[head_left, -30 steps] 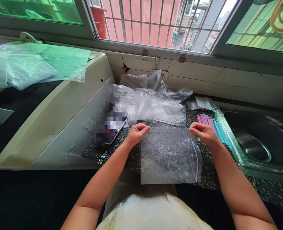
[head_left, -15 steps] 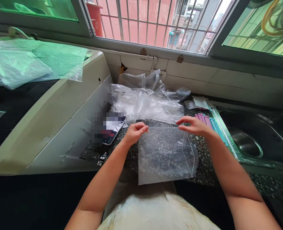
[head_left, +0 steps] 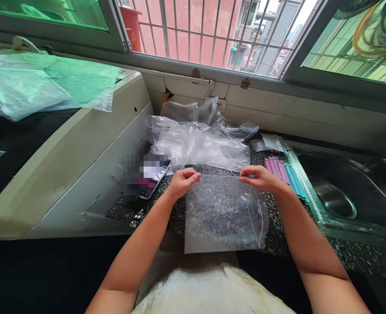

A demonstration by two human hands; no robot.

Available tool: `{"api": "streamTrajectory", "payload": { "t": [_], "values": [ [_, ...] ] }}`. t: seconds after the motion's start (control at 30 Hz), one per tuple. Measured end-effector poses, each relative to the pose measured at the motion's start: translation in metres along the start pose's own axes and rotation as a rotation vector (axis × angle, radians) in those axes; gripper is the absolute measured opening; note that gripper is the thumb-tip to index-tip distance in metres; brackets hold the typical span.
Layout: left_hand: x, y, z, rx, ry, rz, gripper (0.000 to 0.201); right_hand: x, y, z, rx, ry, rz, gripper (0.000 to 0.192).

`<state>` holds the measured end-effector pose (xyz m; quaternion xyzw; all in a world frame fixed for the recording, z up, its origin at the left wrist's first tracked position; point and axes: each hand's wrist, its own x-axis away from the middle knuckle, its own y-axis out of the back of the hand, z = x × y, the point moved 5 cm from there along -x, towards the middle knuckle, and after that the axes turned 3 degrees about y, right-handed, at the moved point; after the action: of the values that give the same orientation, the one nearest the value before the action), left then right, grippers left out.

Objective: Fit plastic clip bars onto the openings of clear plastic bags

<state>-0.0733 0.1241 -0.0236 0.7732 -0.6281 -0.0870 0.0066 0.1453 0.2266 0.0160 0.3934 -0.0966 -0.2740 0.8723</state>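
A clear plastic zip bag (head_left: 224,216) lies spread over the speckled counter, its near edge reaching past the counter's front. Its zip strip runs down the right side. My left hand (head_left: 184,181) pinches the bag's far left corner between thumb and fingers. At the far edge, toward the right, my right hand (head_left: 260,178) is closed in a pinch on the same bag. Behind both hands sits a heap of clear plastic bags (head_left: 199,141). The bag looks flat, with the stone pattern showing through it.
Left of my hands a phone (head_left: 155,179) leans by the white appliance side (head_left: 98,183). Pink strips (head_left: 277,169) and teal strips (head_left: 296,182) lie beside the metal sink (head_left: 330,192). Small shiny pieces (head_left: 137,218) rest near the counter's left front. Green-tinted plastic sheets (head_left: 49,87) cover the appliance top.
My right hand has closed its fingers onto the far edge of the bag; they were apart before. The bag and left hand have shifted slightly left in view.
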Motion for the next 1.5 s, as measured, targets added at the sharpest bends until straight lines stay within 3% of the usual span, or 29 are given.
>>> {"api": "streamTrajectory", "payload": {
  "t": [0.13, 0.27, 0.47, 0.8, 0.93, 1.17, 1.37, 1.5],
  "values": [
    [0.0, -0.001, 0.001, -0.003, 0.018, 0.066, 0.03, 0.002, -0.001, 0.0, 0.01, 0.014, 0.029, 0.03],
    [-0.001, 0.0, 0.003, -0.042, 0.038, 0.06, 0.025, 0.001, -0.007, 0.0, 0.027, 0.04, 0.064, 0.027],
    [0.0, -0.005, 0.001, -0.257, -0.068, 0.162, 0.017, -0.004, -0.019, 0.011, 0.051, 0.094, 0.086, 0.026],
    [0.001, -0.006, -0.001, -0.325, -0.057, 0.197, 0.02, -0.005, -0.016, 0.007, 0.056, 0.115, 0.0, 0.028],
    [0.003, -0.004, -0.001, -0.329, -0.025, 0.204, 0.02, -0.006, -0.01, 0.006, 0.045, 0.111, -0.096, 0.023],
    [0.003, -0.006, 0.008, -0.423, 0.028, 0.289, 0.019, -0.008, -0.009, 0.009, 0.034, 0.119, -0.181, 0.02],
    [0.003, -0.007, 0.001, -0.824, -0.22, 0.098, 0.016, -0.01, -0.019, 0.017, 0.082, 0.163, -0.211, 0.02],
    [0.005, -0.013, -0.001, -0.955, -0.298, 0.107, 0.021, -0.013, -0.022, 0.017, 0.088, 0.166, -0.245, 0.023]
  ]
}}
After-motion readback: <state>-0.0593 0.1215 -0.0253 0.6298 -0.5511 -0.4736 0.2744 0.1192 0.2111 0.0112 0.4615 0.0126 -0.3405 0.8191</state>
